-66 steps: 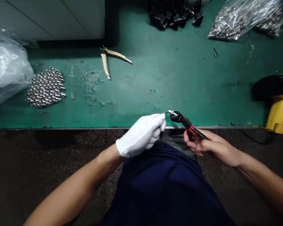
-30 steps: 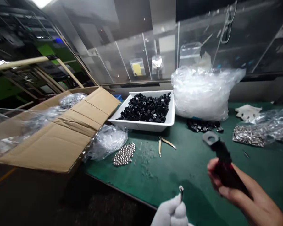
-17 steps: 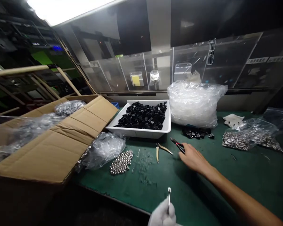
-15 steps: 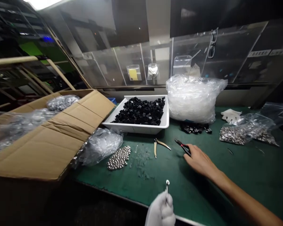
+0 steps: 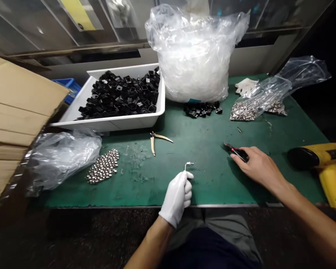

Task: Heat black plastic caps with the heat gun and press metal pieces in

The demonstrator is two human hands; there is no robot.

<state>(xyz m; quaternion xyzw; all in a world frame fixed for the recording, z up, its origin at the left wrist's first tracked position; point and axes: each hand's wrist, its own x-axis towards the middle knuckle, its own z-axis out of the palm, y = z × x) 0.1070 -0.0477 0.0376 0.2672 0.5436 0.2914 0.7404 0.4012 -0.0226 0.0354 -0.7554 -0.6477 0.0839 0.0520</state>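
My left hand [image 5: 177, 195], in a white glove, is closed over the green tabletop. Between its thumb and fingers is a small bent metal piece [image 5: 188, 163] with a thin stem; its lower end is hidden in the glove. My bare right hand [image 5: 260, 166] is closed round pliers [image 5: 229, 147] with dark handles and a red mark, the jaws pointing up and left. A second pair of pliers [image 5: 152, 145] with cream handles lies spread on the table between the hands and the white tray.
A white tray [image 5: 123, 122] holds black plastic parts. Silvery balls [image 5: 103, 166] lie beside a clear bag [image 5: 64, 158] and a cardboard box [image 5: 14, 112]. A bulging bag [image 5: 194, 63] stands behind black parts [image 5: 203, 109]. Bagged metal pieces [image 5: 243, 111] and a yellow heat gun [image 5: 332, 168] are at right.
The view has tilted down and turned right, bringing the heat gun into sight. My left hand has come further over the table, its metal piece turned sideways. My right hand still holds the pliers.
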